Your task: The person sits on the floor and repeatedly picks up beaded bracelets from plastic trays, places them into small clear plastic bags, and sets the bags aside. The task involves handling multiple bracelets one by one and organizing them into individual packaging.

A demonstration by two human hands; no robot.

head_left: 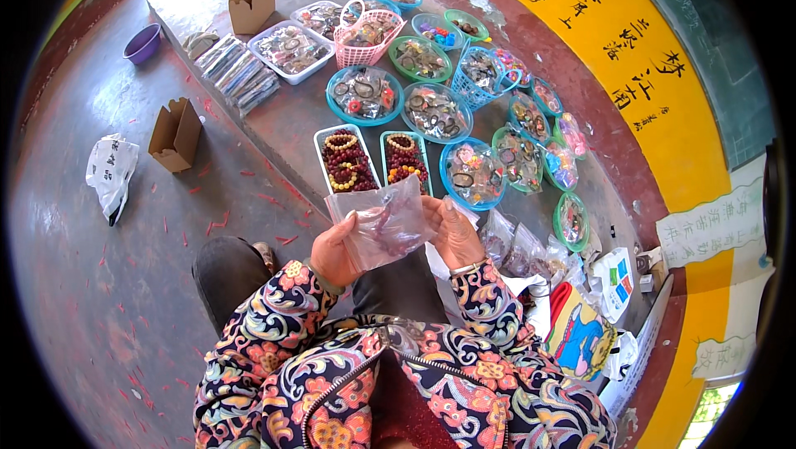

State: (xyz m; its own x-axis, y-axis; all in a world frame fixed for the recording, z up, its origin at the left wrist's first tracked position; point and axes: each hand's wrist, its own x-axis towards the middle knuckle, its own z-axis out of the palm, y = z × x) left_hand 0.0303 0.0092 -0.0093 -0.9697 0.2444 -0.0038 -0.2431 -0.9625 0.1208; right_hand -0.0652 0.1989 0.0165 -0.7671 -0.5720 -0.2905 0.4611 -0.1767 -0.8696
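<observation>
Transparent plastic bag (pixel 385 232) has its edges gripped by left hand (pixel 336 253) and right hand (pixel 458 238), floor (pixel 153 242) stretching leftward.

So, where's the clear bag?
Near the head view's centre, the clear bag is between left hand and right hand, just below the white bead tray.

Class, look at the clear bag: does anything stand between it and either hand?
Nothing visible does. The left hand holds the bag at its left edge, the right hand at its right. The fingers' undersides are hidden.
</observation>
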